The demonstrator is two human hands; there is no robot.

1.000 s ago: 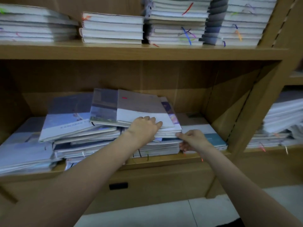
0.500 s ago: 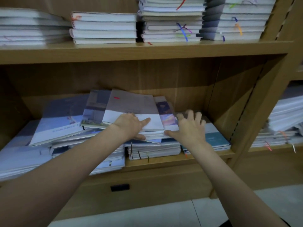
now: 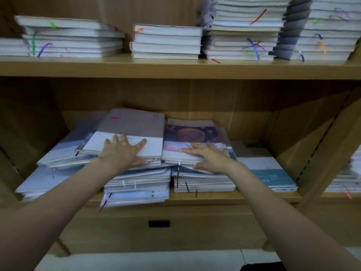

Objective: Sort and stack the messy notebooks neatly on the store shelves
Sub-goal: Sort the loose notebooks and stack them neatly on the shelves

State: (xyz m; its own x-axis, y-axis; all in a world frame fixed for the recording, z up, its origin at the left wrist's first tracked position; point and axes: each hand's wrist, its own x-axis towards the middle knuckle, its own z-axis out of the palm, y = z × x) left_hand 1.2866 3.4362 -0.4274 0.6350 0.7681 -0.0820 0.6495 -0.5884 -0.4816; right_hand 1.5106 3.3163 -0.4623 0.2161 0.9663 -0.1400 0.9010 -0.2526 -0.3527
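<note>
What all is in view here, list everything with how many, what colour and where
grey and white notebook: one, top of the middle pile, lower shelf
purple notebook: one, purple with an orange ball picture, top of the pile beside it to the right
teal and white notebook: one, low at the right end of the lower shelf
messy piles: several, bluish white, left and middle of the lower shelf
upper stacks: about five, white pages with coloured ribbons, upper shelf
shelf unit: one, wood
left hand: flat on the grey and white notebook
right hand: flat on the purple notebook
</note>
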